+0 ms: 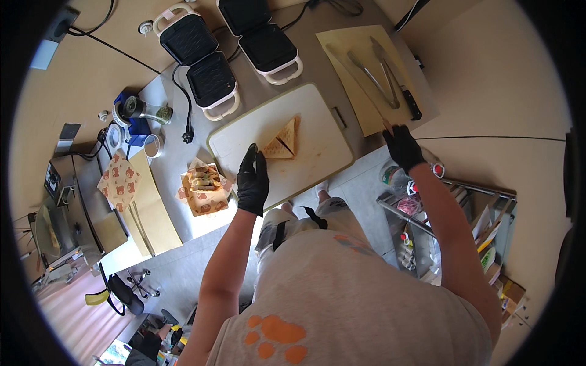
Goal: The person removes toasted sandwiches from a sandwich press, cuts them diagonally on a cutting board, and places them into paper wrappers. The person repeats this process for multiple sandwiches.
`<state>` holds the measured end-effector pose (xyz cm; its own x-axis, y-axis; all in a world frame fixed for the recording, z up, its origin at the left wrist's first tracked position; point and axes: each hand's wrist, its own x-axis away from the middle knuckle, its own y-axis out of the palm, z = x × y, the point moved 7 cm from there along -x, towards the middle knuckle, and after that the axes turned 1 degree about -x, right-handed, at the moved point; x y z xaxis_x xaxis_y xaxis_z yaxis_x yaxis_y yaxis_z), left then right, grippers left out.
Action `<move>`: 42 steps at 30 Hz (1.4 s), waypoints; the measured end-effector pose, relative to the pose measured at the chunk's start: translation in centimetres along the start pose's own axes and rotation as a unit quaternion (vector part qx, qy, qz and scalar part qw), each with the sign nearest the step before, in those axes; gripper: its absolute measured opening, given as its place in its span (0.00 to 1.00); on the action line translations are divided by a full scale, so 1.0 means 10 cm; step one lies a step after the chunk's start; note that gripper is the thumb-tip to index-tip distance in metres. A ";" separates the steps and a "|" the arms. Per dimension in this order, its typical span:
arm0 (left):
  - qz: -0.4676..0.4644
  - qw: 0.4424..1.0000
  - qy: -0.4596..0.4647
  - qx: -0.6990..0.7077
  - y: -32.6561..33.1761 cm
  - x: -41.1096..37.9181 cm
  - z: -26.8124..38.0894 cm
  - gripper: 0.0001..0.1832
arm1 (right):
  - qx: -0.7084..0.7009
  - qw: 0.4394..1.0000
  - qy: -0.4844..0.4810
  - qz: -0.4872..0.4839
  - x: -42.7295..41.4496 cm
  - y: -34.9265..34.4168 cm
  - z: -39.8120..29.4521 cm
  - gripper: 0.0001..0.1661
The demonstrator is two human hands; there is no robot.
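A toasted sandwich (286, 139), cut into two triangles, lies on a pale cutting board (311, 176) with a darker rim. My left hand (253, 180), in a black glove, is stretched out over the board's left side, its fingertips just left of the sandwich; it holds nothing. At the right, my black-gloved right hand (403, 148) has its fingers around the handle end of a long thin knife (355, 78). The knife's blade extends over brown paper (352, 110), beside metal tongs (387, 78) and a black-handled knife (411, 103).
Two open sandwich makers (213, 78) (268, 48) stand behind the board. Left of it sit a paper-lined food tray (206, 187) with filled rolls, a small cup (153, 146), a jar of green herbs (155, 112) and chopsticks (142, 224) on paper. A metal rack (407, 212) stands low at right.
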<state>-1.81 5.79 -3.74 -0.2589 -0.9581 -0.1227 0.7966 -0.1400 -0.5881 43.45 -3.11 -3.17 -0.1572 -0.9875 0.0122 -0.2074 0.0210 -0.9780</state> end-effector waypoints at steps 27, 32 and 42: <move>-0.074 0.983 0.007 -0.166 0.04 -0.44 0.37 0.21 | -0.197 0.951 0.097 -0.218 2.03 0.42 -1.55 0.18; -0.093 0.981 -0.019 -0.172 0.16 -0.46 0.22 0.23 | -0.173 0.940 0.121 -0.268 2.08 0.41 -1.47 0.18; -0.103 0.983 -0.048 -0.146 0.20 -0.48 0.15 0.23 | -0.192 0.930 0.081 -0.303 2.34 0.39 -1.33 0.24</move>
<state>1.84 9.77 -3.12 -0.3348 -0.9379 0.0909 0.5374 -0.2693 -0.7992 26.13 -24.04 -3.92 -0.0366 -0.8002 0.5985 -0.6297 -0.4466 -0.6356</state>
